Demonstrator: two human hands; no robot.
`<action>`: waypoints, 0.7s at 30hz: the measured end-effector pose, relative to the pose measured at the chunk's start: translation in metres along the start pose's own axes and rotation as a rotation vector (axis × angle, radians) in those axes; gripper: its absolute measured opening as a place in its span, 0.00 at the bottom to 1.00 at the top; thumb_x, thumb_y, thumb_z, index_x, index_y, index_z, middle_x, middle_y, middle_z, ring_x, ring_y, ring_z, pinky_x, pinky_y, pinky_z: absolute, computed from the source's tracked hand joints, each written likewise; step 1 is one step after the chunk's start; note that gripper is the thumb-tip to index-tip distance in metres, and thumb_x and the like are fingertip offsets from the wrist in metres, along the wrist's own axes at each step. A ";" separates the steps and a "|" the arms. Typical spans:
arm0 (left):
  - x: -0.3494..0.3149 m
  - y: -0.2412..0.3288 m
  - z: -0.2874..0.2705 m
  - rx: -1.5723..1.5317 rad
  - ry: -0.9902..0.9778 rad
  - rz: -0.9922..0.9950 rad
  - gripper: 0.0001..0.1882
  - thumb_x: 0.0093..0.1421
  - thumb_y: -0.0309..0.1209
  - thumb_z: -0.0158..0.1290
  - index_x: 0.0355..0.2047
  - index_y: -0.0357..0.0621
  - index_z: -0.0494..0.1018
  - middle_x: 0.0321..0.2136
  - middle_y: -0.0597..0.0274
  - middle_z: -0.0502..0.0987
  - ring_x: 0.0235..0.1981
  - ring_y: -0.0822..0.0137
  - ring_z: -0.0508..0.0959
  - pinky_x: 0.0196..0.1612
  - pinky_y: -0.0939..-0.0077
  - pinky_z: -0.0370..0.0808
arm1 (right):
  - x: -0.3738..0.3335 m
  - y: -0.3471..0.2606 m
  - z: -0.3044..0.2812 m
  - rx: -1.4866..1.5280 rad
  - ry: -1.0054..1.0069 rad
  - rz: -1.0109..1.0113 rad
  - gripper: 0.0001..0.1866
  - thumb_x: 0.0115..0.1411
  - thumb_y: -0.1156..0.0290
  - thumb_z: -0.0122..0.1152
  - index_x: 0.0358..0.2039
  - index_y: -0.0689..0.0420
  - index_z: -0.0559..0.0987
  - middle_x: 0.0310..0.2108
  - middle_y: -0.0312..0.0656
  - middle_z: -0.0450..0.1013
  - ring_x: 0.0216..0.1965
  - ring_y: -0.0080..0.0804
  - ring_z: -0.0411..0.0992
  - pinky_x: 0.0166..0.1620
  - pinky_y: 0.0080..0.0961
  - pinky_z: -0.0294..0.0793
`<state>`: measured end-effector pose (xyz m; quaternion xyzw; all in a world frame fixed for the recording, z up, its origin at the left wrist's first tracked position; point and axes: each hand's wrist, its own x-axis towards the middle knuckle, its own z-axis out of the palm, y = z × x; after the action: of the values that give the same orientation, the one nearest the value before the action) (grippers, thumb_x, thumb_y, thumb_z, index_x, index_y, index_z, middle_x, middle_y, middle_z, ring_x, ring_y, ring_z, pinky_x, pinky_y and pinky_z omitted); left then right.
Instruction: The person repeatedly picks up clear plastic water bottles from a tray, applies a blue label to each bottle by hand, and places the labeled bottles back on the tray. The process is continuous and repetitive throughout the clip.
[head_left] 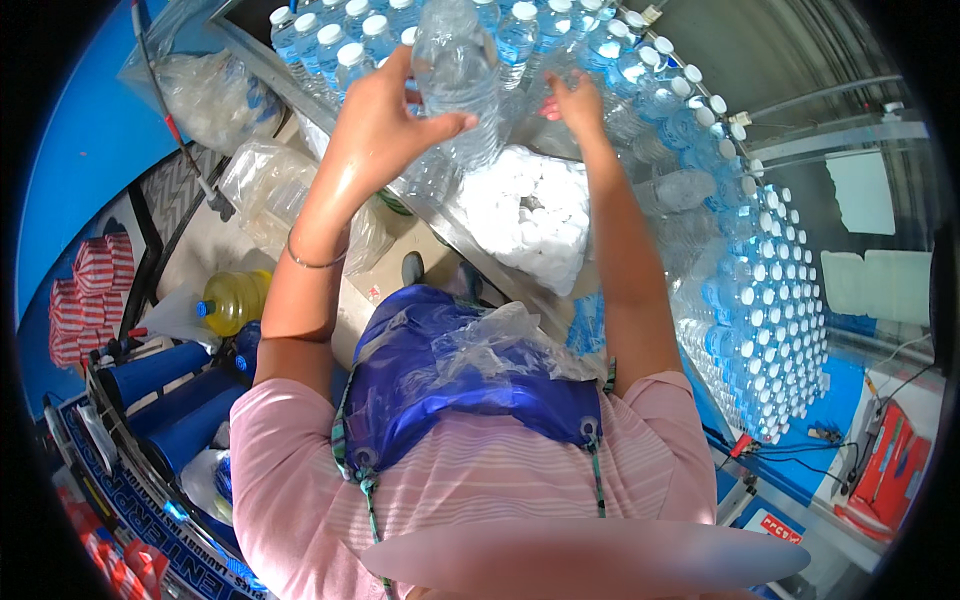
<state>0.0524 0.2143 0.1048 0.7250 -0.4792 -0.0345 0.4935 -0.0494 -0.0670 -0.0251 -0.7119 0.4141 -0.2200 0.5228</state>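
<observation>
My left hand (392,125), raised at the far side of the metal work table, is closed around a clear plastic bottle (456,75). The bottle stands roughly upright, and its neck runs toward the top edge of the picture. To the right, my right hand (575,103) reaches in among the bottles, its fingers apart and nothing visible in them. Between my forearms lies a pile of white bottle caps (525,215) in what looks like a clear bag. Water bottles with white caps (350,62) crowd the far side just beyond both hands.
Many capped bottles (765,310) run in rows along the right. At the left lie clear plastic bags (265,190), a yellow jug with a blue cap (235,302) and red-striped bundles (90,300). A red case (885,470) sits at the lower right.
</observation>
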 end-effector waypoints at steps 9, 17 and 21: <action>-0.069 -0.024 0.014 0.033 -0.143 -0.243 0.37 0.41 0.35 0.70 0.48 0.32 0.67 0.25 0.47 0.75 0.27 0.52 0.79 0.29 0.65 0.75 | 0.000 -0.027 -0.018 -0.607 0.264 -0.496 0.44 0.46 0.49 0.73 0.58 0.59 0.67 0.44 0.59 0.75 0.45 0.45 0.76 0.47 0.36 0.74; -0.098 -0.040 0.048 0.082 -0.195 -0.181 0.38 0.43 0.32 0.69 0.52 0.31 0.64 0.35 0.39 0.76 0.33 0.49 0.80 0.35 0.63 0.77 | 0.019 -0.027 -0.035 -0.545 0.151 -0.535 0.39 0.44 0.52 0.74 0.53 0.60 0.71 0.39 0.52 0.78 0.39 0.46 0.78 0.44 0.35 0.76; -0.101 -0.052 0.062 0.073 -0.158 -0.288 0.35 0.44 0.30 0.67 0.52 0.31 0.65 0.43 0.36 0.74 0.42 0.40 0.77 0.44 0.58 0.75 | 0.026 -0.032 -0.040 -0.565 0.150 -0.570 0.39 0.44 0.51 0.74 0.53 0.59 0.71 0.39 0.52 0.78 0.40 0.46 0.78 0.44 0.35 0.76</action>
<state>0.0005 0.2483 -0.0085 0.7986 -0.4084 -0.1445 0.4178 -0.0533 -0.1073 0.0159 -0.8957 0.2816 -0.2848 0.1931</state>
